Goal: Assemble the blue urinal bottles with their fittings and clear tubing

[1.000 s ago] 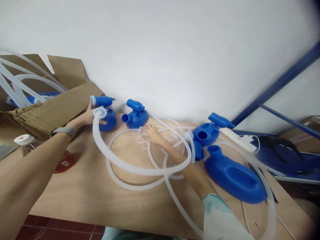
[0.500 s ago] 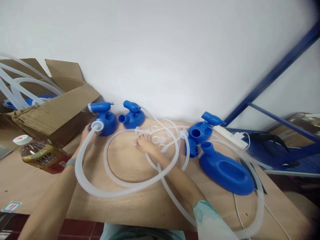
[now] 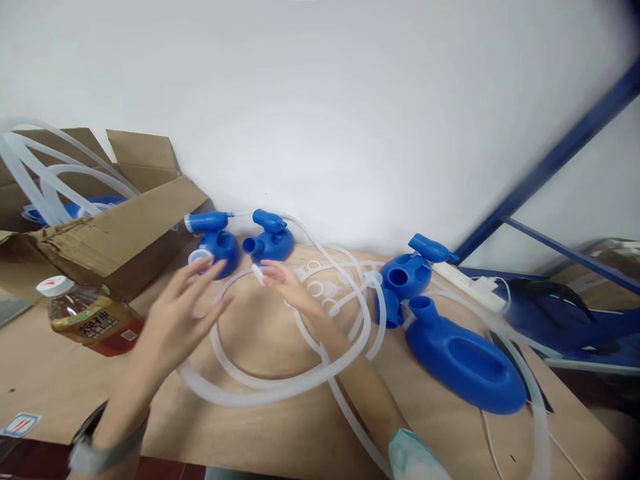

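Observation:
My left hand (image 3: 183,310) is raised with its fingers spread and nothing in it, in front of the left blue bottle (image 3: 227,250) and its white cap (image 3: 199,256). My right hand (image 3: 283,280) pinches the white end piece (image 3: 259,274) of a hose near a second blue bottle (image 3: 273,245). Clear corrugated hose (image 3: 260,398) loops around below both hands. Small white rings (image 3: 316,289) lie just right of my right hand. Further right stand another blue bottle (image 3: 407,277) and a large blue bottle (image 3: 465,360) on its side.
An open cardboard box (image 3: 115,230) with hoses is at the left, a drink bottle (image 3: 93,320) before it. A white power strip (image 3: 467,287) lies at the back right of the wooden table (image 3: 225,433). Blue metal framing (image 3: 550,163) stands at the right.
My left hand has let go by the left bottle's cap, moved nearer and opened. My right hand has risen slightly, lifting the white piece. The view has shifted a little.

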Demonstrator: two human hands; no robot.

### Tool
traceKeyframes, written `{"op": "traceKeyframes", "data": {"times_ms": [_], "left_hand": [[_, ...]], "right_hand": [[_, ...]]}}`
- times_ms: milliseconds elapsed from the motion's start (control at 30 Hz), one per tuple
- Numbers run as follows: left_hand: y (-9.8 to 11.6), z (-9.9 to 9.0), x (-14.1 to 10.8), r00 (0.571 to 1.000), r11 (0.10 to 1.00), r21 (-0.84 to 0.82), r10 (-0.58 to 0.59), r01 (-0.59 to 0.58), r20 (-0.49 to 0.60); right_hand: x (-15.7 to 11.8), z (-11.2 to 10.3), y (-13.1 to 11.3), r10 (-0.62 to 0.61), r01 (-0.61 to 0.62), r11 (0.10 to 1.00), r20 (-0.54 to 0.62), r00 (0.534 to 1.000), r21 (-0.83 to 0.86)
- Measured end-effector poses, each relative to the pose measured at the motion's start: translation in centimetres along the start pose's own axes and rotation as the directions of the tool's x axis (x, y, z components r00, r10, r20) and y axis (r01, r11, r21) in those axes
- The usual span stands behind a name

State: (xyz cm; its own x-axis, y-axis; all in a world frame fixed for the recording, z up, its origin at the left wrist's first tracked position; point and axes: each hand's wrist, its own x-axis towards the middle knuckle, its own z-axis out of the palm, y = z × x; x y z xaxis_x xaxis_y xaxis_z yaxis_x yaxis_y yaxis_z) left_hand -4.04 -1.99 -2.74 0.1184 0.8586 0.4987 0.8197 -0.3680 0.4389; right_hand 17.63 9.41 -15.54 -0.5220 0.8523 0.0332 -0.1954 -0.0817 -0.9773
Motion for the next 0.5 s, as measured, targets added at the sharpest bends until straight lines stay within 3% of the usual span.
{"op": "traceKeyframes", "data": {"times_ms": [67,200,367,500], "left_hand": [[-0.9,2.4,2.1,0.976,0.981,-0.028,0.192,-0.190,0.103],[-3.5,5.8,4.4,0.933,0.970,-0.047,0.242,-0.238,0.266],[-4.6,4.7,6.3,0.865,0.966,-0.207,0.234,-0.155,0.445],[-4.2,4.0,8.5,0.697,0.944,-0.312,0.298,-0.112,0.653]], "right_hand": [[0.0,1.1,-1.2,0.007,-0.017,0.982,0.055,0.998,0.190],[0.1,2.0,-2.3,0.019,-0.049,0.943,0.091,0.996,0.330],[0.6,0.9,-2.2,0.030,-0.075,0.964,0.175,0.984,0.255],[0.6,-0.1,-2.0,0.067,-0.099,0.981,0.185,0.980,0.168]]}}
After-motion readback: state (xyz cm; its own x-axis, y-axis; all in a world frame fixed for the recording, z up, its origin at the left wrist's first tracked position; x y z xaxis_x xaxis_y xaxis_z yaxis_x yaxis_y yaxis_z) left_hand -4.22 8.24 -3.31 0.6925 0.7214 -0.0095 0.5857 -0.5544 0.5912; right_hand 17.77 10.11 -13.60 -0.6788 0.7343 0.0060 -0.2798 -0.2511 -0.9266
